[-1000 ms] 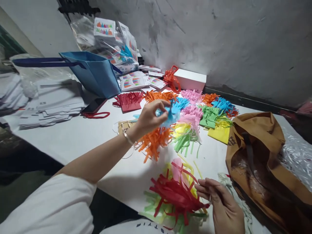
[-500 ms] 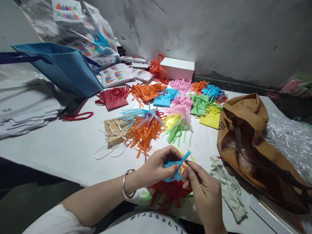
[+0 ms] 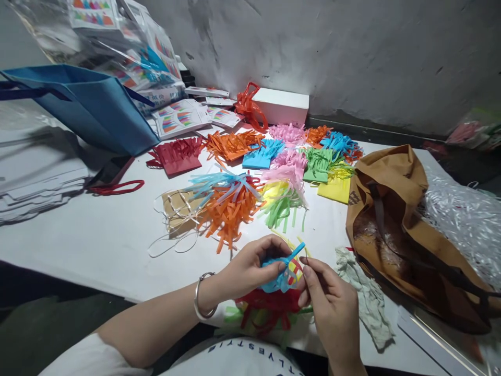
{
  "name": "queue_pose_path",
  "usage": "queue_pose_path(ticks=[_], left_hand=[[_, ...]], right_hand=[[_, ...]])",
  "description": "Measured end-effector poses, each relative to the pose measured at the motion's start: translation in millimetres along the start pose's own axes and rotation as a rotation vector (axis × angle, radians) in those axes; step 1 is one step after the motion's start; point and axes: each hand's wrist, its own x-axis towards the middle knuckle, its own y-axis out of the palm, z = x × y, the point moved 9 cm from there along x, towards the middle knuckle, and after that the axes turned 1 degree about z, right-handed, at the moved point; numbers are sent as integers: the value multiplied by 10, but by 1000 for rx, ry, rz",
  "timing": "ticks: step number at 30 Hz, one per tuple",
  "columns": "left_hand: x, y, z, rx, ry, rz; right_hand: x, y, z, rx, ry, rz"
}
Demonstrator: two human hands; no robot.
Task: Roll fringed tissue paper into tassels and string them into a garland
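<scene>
In the head view, the left hand (image 3: 254, 267) is pinching a blue tassel (image 3: 277, 284) between thumb and fingers, and the stem is pointing up and to the right. The right hand (image 3: 326, 295) is pinching a thin, needle-like piece (image 3: 306, 253) between thumb and fingertips, just beside the stem; contact between piece and stem cannot be told. The blue tassel is being held above a red tassel (image 3: 270, 302), near the front edge of the bench (image 3: 125, 230). Beyond the hands, an orange tassel (image 3: 229, 214) is lying beside a string card (image 3: 178, 222). Fringed packs (image 3: 319, 166) are lying farther back, before a white box (image 3: 282, 102). At right, a cloth (image 3: 362, 297) is lying beside a brown bag (image 3: 405, 169).
</scene>
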Motion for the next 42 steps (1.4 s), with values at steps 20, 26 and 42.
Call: queue_pose_path(ticks=[20, 26, 42], left_hand=[[60, -6, 150, -277, -257, -73], [28, 26, 198, -324, -286, -56], [22, -25, 30, 11, -133, -5]], right_hand=[[-10, 76, 66, 167, 35, -61], [-50, 125, 157, 100, 29, -46], [-48, 132, 31, 82, 129, 8]])
